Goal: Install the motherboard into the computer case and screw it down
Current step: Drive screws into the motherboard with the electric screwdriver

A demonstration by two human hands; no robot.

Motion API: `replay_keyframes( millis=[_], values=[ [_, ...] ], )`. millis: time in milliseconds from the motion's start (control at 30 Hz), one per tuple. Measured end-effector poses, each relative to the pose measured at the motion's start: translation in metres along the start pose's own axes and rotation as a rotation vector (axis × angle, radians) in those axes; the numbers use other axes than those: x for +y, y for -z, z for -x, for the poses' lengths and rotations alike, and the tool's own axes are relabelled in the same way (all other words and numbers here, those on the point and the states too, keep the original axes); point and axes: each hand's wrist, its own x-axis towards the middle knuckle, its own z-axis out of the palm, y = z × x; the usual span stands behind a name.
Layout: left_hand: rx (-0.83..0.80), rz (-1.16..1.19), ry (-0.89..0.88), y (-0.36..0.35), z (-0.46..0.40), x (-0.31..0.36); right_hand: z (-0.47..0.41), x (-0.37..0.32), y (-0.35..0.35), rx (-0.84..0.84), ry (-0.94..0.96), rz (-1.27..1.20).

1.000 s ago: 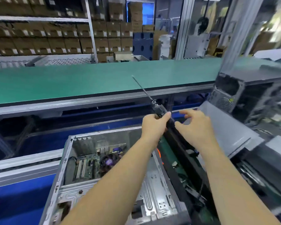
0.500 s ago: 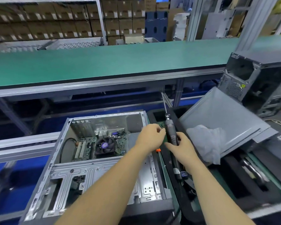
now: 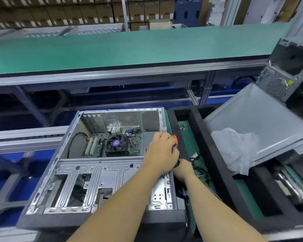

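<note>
The left hand (image 3: 162, 151) lies curled over something with an orange part (image 3: 175, 138) at the right wall of the computer case (image 3: 101, 179); from the outline it looks like a tool handle, but the fingers hide it, so I cannot tell whether it truly grips it. The right hand (image 3: 182, 169) sits just below and beside it, fingers curled around a dark object (image 3: 177, 163), probably the same tool's body; most of it is hidden too.

The risk, as I judge it, comes from both hands crowding the narrow gap between the case wall and the black foam tray (image 3: 208, 154). If the tool slips from this half-seen hold, it can drop onto the loose cables (image 3: 198, 165) lying in the tray channel, or swing its tip into the case and scratch the board. A tip brought in at a slant could also skid off a screw head and strike nearby components.

The motherboard (image 3: 112, 145) lies flat on the floor of the case, toward its far end, green with pale slots at the left and a dark cooler fan (image 3: 116, 143) at its centre. A black cable (image 3: 72, 144) arcs beside its left edge. It looks seated square to the walls; whether any screws are in I cannot tell. A white cloth (image 3: 234, 151) rests on the grey side panel (image 3: 262, 119) to the right.
</note>
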Motion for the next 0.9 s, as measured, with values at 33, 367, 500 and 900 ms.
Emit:
replay_keyframes(
  millis=[33,367,500,900],
  values=[
    [0.003,0.011,0.000,0.000,0.000,0.000,-0.003,0.001,-0.002,0.002,0.000,0.018],
    [0.017,0.108,0.033,-0.001,0.000,0.001,0.011,-0.006,0.022,0.132,0.073,-0.183],
    [0.022,0.203,0.099,0.005,0.000,0.004,0.043,-0.016,0.052,0.168,0.175,-0.247],
    [0.333,0.653,0.351,0.066,0.089,-0.005,0.197,-0.100,0.034,0.121,0.390,-0.365]
  ],
)
